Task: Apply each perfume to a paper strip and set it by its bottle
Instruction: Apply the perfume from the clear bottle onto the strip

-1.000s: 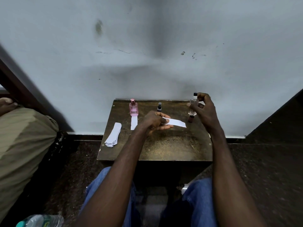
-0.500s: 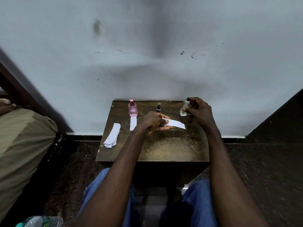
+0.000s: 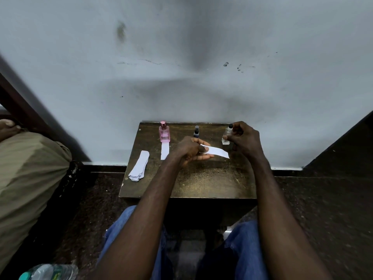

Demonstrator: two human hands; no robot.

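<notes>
Paper strip, white, is pinched at one end by the left hand, thumb and fingers curled on it. Its free end reaches out toward the right edge of the surface, over the middle of the far half. Whether that end touches the wood cannot be told.

Just beyond the free end is the clear bottle, upright near the far right corner with a dark cap on top. The right hand grips it from the right side, fingers curled round its upper part.

A small dark bottle stands at the middle of the far edge, apart from both hands. Further left along that edge stands the pink bottle, and a second strip lies flat in front of it, one end at its base.

A stack of strips lies near the left edge. The far edge meets a pale wall. A plastic water bottle lies on the floor.
</notes>
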